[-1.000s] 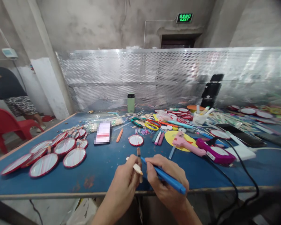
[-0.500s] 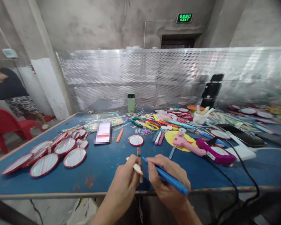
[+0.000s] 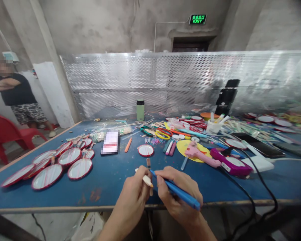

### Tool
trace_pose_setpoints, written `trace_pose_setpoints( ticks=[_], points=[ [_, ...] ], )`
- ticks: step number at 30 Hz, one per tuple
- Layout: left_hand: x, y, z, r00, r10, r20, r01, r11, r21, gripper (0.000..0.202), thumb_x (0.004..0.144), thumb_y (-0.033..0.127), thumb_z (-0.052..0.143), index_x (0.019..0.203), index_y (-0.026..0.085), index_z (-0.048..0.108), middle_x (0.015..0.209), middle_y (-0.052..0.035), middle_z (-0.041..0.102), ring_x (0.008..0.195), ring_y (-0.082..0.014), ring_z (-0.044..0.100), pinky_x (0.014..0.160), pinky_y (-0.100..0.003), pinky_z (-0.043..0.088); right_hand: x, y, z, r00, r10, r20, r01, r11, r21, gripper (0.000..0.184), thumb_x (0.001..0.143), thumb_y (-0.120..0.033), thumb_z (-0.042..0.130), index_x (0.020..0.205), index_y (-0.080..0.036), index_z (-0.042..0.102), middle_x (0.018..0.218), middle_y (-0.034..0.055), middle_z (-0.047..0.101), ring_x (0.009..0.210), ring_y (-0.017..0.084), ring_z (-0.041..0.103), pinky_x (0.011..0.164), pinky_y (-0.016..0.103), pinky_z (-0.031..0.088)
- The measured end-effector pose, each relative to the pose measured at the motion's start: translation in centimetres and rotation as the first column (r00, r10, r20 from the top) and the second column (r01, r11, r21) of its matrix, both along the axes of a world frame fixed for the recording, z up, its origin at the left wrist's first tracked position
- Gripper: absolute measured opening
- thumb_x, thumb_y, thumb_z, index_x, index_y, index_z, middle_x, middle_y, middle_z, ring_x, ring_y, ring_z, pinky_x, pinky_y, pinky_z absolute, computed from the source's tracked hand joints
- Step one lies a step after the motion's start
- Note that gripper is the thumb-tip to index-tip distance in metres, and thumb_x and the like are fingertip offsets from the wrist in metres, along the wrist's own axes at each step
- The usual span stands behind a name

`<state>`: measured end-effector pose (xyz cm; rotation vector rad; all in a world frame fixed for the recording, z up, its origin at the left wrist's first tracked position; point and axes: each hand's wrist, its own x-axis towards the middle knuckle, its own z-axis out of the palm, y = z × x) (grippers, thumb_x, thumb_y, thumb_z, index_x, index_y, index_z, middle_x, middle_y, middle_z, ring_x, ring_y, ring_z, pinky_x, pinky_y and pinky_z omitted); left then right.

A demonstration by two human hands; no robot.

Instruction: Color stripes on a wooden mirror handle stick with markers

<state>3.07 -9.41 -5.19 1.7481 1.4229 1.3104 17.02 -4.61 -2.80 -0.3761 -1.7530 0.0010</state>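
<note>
My left hand [image 3: 134,187] is closed on a narrow wooden craft stick [image 3: 148,163], held upright with a dark band near its top. Between the same fingers sits a white marker [image 3: 147,180] with an orange-yellow tip pointing down to the right. My right hand [image 3: 179,190] grips a blue marker [image 3: 183,194] like a pen, its tip at the craft stick's edge; whether it touches is hard to tell. Just beyond my hands lies a small round disc with a red rim [image 3: 145,150], a stick reaching from it toward me.
Larger red-rimmed discs [image 3: 47,176] pile up at left, beside a phone [image 3: 110,142]. An orange marker [image 3: 128,145], several capped markers [image 3: 169,148], a pink glue gun [image 3: 200,155], a purple device [image 3: 230,164] with cables and a cup of pens [image 3: 214,127] lie around. A person [image 3: 20,90] stands far left.
My right hand has shifted slightly left, bringing the blue marker's tip closer to the craft stick. My left hand stays put. The person at far left has moved a little to the right.
</note>
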Motion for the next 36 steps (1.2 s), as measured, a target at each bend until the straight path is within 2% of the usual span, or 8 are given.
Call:
trace_pose_setpoints(
  ticks=[8,23,29,36],
  points=[
    [-0.07,0.04,0.03,1.0,0.003,-0.012,-0.003,1.0,0.001,0.026,0.102,0.033,0.038,0.079,0.022,0.042,0.064,0.0075,0.048,0.059,-0.0102,0.04,0.054,-0.021,0.027,-0.1,0.1,0.06,1.0,0.02,0.012,-0.02,1.0,-0.011,0.011,0.086,-0.01,0.059,0.085,-0.018,0.065,0.071,0.0001,0.07,0.059,0.011,0.065,0.058,0.02,0.051],
    [-0.11,-0.04,0.1,1.0,0.007,-0.005,-0.007,1.0,0.008,0.027,0.102,0.034,0.038,0.078,0.022,0.042,0.065,0.0065,0.051,0.058,-0.0103,0.041,0.053,-0.021,0.026,-0.17,-0.1,0.11,1.0,0.029,0.005,-0.029,0.999,-0.021,0.011,0.085,-0.01,0.059,0.084,-0.018,0.066,0.07,-0.0013,0.07,0.057,0.009,0.064,0.058,0.018,0.051],
    [-0.01,-0.06,0.37,1.0,0.001,-0.006,-0.001,1.0,0.001,0.028,0.103,0.035,0.037,0.078,0.022,0.042,0.064,0.0065,0.051,0.057,-0.0104,0.042,0.054,-0.022,0.025,-0.14,0.04,-0.07,1.0,-0.014,-0.005,0.014,1.0,-0.008,0.01,0.085,-0.011,0.059,0.083,-0.019,0.066,0.07,0.0007,0.071,0.059,0.012,0.067,0.056,0.02,0.052],
    [0.04,0.0,0.24,1.0,0.012,-0.017,-0.011,1.0,0.018,0.027,0.102,0.032,0.037,0.078,0.022,0.042,0.064,0.0062,0.052,0.057,-0.0102,0.042,0.053,-0.021,0.026,-0.01,0.07,-0.05,1.0,-0.011,0.009,0.011,1.0,-0.015,0.011,0.086,-0.011,0.059,0.083,-0.019,0.066,0.068,-0.0002,0.07,0.056,0.011,0.065,0.056,0.02,0.051]
  ],
)
